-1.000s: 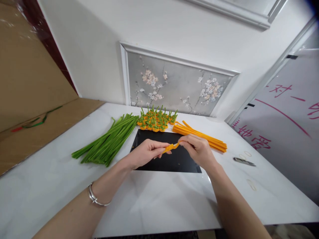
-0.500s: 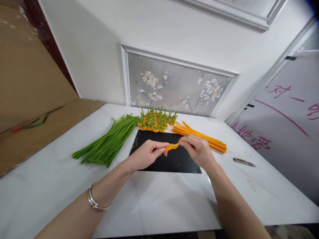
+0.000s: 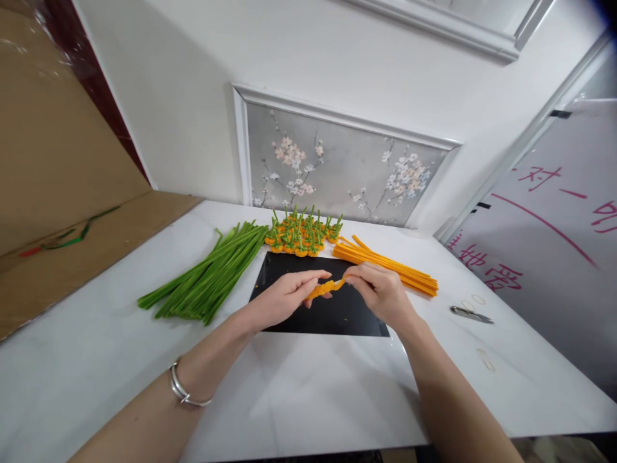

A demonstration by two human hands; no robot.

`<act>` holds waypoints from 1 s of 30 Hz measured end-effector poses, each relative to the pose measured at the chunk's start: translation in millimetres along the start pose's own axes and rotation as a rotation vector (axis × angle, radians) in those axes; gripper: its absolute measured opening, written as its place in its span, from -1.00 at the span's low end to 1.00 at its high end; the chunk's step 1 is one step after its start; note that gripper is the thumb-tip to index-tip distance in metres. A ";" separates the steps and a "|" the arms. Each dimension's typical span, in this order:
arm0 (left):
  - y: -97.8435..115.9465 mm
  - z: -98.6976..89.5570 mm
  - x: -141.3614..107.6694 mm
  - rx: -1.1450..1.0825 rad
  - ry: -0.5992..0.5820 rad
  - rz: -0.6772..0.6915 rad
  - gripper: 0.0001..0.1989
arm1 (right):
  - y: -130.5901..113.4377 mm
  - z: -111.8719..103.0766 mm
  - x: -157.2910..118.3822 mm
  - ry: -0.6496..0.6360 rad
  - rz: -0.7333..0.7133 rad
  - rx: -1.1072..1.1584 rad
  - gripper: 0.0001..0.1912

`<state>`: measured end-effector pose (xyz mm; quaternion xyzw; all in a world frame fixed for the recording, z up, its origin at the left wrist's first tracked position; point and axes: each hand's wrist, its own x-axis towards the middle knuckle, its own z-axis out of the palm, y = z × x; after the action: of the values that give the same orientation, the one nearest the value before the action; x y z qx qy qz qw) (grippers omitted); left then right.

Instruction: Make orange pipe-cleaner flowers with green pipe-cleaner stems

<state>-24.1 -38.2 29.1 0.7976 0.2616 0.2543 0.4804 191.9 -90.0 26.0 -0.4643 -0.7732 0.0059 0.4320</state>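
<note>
Between my two hands, over the black mat, is an orange pipe cleaner, coiled at its left part and running straighter to the right. My left hand grips the coiled part between thumb and fingers. The free end is pinched by the fingertips of my right hand, which hide its tip. Behind the mat stand several small orange pipe-cleaner pieces with green stems pointing up.
A pile of green pipe cleaners lies left of the mat, a bundle of orange pipe cleaners right of it. Farther right are small snips and thin rubber bands. Cardboard borders the left, a whiteboard the right.
My left fingers have loosened and lifted a little, showing more of the coiled part, which sits slightly farther left. My right hand keeps its pinch nearly in place.
</note>
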 end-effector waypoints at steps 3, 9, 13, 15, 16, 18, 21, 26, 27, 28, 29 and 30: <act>-2.2 1.6 0.8 -0.006 -0.018 -0.011 -0.59 | -1.1 2.0 0.4 -0.036 -0.031 0.004 -0.81; -4.5 2.5 0.6 0.211 -0.002 0.037 -0.76 | 0.3 4.1 -1.5 -0.099 -0.083 -0.018 -0.81; -6.7 2.9 -0.4 0.392 0.063 0.040 -0.77 | -0.9 3.6 -2.8 -0.086 -0.083 -0.052 -0.82; -6.5 3.7 -1.2 0.517 0.088 0.053 -0.79 | -1.9 3.5 -2.1 -0.074 -0.081 -0.049 -0.82; -5.9 4.2 -1.7 0.571 0.094 0.064 -0.79 | -2.1 3.6 -1.3 -0.068 -0.079 -0.042 -0.82; -4.1 5.2 -2.7 0.647 0.100 0.092 -0.81 | -1.1 3.9 0.4 -0.058 -0.070 -0.015 -0.83; -1.1 7.2 -4.0 0.686 0.078 0.149 -0.81 | 3.4 5.0 2.4 -0.067 -0.039 0.035 -0.86; 1.3 10.5 -4.8 0.607 0.070 0.232 -0.81 | 11.6 8.7 0.6 -0.205 0.015 0.085 -0.83; 1.3 10.9 -4.8 0.580 0.085 0.238 -0.81 | 11.9 9.4 -0.2 -0.247 0.014 0.082 -0.82; 1.2 11.1 -4.8 0.552 0.103 0.239 -0.81 | 11.6 10.1 -0.9 -0.287 0.009 0.074 -0.81; 1.0 11.2 -4.8 0.526 0.120 0.233 -0.81 | 10.5 10.6 -1.5 -0.321 0.006 0.062 -0.81; 0.8 11.1 -4.8 0.503 0.136 0.222 -0.81 | 9.0 11.0 -1.9 -0.347 0.003 0.048 -0.80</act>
<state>-20.2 -48.7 24.6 0.8966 0.2594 0.2853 0.2178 191.2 -81.9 14.2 -0.4468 -0.8352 0.1052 0.3029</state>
